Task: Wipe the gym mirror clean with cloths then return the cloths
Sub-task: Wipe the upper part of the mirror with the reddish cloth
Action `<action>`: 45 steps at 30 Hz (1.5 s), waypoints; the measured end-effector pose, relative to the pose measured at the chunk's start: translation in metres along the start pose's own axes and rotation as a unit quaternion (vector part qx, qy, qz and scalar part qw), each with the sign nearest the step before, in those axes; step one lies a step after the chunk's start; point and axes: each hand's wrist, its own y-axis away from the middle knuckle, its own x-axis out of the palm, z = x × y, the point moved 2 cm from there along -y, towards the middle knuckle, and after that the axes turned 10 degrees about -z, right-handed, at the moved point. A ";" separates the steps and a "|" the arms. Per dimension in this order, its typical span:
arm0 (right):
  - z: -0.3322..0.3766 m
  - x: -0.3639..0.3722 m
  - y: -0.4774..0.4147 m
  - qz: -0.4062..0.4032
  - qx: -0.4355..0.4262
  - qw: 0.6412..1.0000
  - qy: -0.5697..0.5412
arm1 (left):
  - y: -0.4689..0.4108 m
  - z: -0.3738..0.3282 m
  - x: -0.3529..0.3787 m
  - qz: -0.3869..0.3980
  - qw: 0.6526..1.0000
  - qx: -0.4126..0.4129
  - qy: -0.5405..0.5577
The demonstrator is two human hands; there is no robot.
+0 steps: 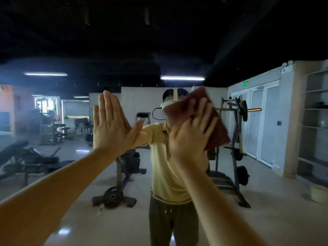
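- Left hand (108, 125) lies flat on the gym mirror (266, 157), fingers straight and together, holding nothing. I read it as a brace.
- Right hand (191, 132) is level with it, just to its right, fingers spread and pressing a red-brown cloth (219, 130) onto the glass. The fingers don't look curled round it, but the hand is motion-blurred, so low confidence.
- The cloth sits under the right palm and sticks out above and right of the fingers, with a loose corner.
- I see one cloth only. The task says cloths; the second isn't in view.
- My read: wiping step, mid-pass. Hazy patch (21, 107) well left of the left hand looks undone.
- Risk: the cloth is pinned by flat pressure only. If pressure eases mid-stroke, it slides out and drops.
- Risk: the bare left palm likely leaves a print, so that spot needs its own pass.
- Risk: the loose corner folds under and causes streaks.
- Risk: weight goes through both hands into the pane, and I can't see the mounting.
- Pale bucket (319, 193) in the reflection, low and far right of the right hand. Can't tell if it's the return spot.
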 end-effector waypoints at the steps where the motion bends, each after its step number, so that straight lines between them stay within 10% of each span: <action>1: 0.018 0.005 0.020 0.028 -0.048 0.998 -0.030 | 0.000 0.000 -0.004 0.013 1.000 -0.011 0.006; 8: -0.011 -0.015 0.106 0.196 -0.385 0.896 -0.105 | 0.102 -0.007 -0.025 0.015 0.999 0.011 0.044; 14: -0.163 -0.038 0.024 0.079 -0.164 0.983 0.012 | 0.142 0.007 0.001 0.033 0.999 0.019 0.013; 19: -0.113 -0.029 0.046 0.026 0.019 0.998 0.052 | 0.150 0.006 0.031 -0.022 0.999 0.023 0.016; 28: 0.023 0.004 0.170 0.088 -0.134 0.987 -0.017 | 0.151 0.023 0.042 -0.087 0.984 0.068 0.143; 33: -0.058 -0.023 0.210 0.186 -0.366 0.912 -0.012 | 0.154 0.025 0.047 -0.094 0.982 0.085 0.140; 36: -0.147 -0.044 0.169 0.149 -0.247 0.954 0.078 | 0.155 0.022 0.051 -0.090 0.989 0.080 0.088; 41: -0.111 -0.033 0.150 -0.079 0.250 0.964 0.049 | 0.155 0.021 0.042 -0.070 0.991 0.071 0.094; 45: -0.004 -0.016 0.224 -0.015 0.190 0.981 0.016 | 0.173 0.021 0.025 -0.022 0.985 0.084 0.147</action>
